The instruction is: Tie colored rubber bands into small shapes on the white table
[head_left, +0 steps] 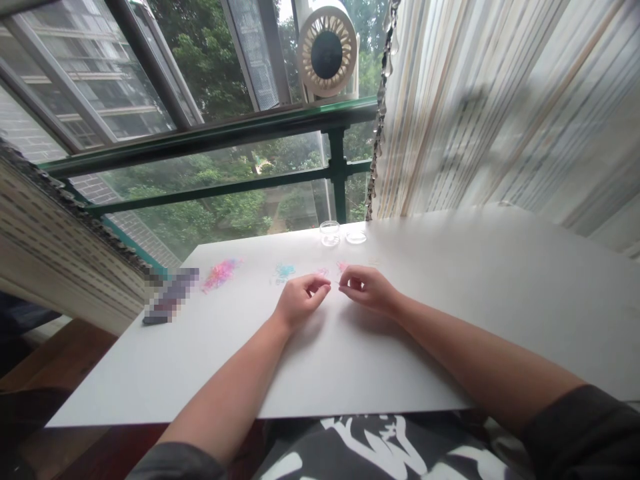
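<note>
My left hand (299,299) and my right hand (367,287) rest on a white table (450,320), fingertips pinched and nearly meeting. Each pinch seems to grip something very small that I cannot make out. Just beyond the fingers lie small scattered pieces: a tiny pink cluster (323,272) and a red-pink bit (342,266). Further left lie a turquoise cluster (285,271) and a larger pink heap (220,273).
A small clear jar (330,233) and its flat lid (356,237) stand at the table's far edge. A dark flat object (170,297) lies at the left. Behind are a green railing (225,137), a round fan (327,52) and striped curtains (500,107).
</note>
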Demonstrator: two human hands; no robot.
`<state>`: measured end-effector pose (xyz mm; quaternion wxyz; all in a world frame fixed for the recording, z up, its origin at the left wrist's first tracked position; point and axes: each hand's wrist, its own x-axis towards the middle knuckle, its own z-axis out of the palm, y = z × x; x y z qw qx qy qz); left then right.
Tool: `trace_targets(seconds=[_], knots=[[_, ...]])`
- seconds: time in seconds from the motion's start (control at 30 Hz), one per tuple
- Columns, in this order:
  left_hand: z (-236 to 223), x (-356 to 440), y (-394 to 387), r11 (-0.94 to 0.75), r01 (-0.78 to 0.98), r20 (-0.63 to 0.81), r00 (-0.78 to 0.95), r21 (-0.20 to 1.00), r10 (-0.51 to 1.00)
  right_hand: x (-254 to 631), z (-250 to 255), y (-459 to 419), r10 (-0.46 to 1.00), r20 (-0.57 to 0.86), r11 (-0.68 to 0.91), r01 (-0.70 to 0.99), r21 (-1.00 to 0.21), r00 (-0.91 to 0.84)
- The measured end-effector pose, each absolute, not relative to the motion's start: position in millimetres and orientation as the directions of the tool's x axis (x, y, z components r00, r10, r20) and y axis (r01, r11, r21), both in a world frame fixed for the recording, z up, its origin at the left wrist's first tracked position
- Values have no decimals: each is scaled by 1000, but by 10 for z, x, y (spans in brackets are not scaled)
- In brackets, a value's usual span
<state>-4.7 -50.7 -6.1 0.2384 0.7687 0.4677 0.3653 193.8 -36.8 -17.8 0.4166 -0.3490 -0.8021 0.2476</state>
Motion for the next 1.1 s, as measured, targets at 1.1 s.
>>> trace_targets(seconds=[1.1], knots=[[84,-490,-354,-304,558,396,-49,772,917,1956,-165,-368,770,224,564,474,-676,-597]])
